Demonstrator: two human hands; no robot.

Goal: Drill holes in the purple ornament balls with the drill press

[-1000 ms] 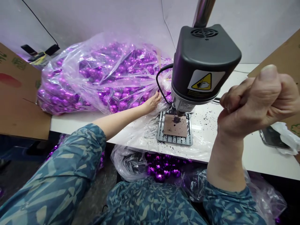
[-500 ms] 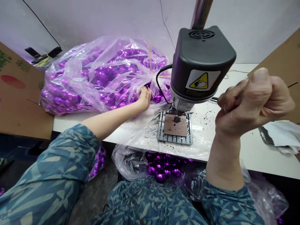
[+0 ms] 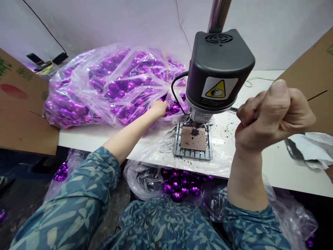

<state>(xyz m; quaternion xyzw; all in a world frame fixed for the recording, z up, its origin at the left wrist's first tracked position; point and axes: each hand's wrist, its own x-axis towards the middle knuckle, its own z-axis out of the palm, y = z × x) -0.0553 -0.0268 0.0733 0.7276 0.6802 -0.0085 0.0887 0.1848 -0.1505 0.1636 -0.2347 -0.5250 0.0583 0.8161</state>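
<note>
The bag (image 3: 101, 83) of purple balls (image 3: 174, 108) lies on the desk (image 3: 153, 152), its neck (image 3: 169, 89) toward the drill (image 3: 221, 69), probably for easy reach. The left hand (image 3: 159, 108) is just beside that neck, its grip too hidden to tell; the right hand (image 3: 275, 116) curls tight near the drill, perhaps round an unseen handle.

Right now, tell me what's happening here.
A person's left hand is at a plastic bag of purple balls, near its gathered end. The right hand is closed beside the black machine. What, if anything, either grips is unclear. Below the machine, a brown plate bearing dark bits lies on a slotted base.
</note>
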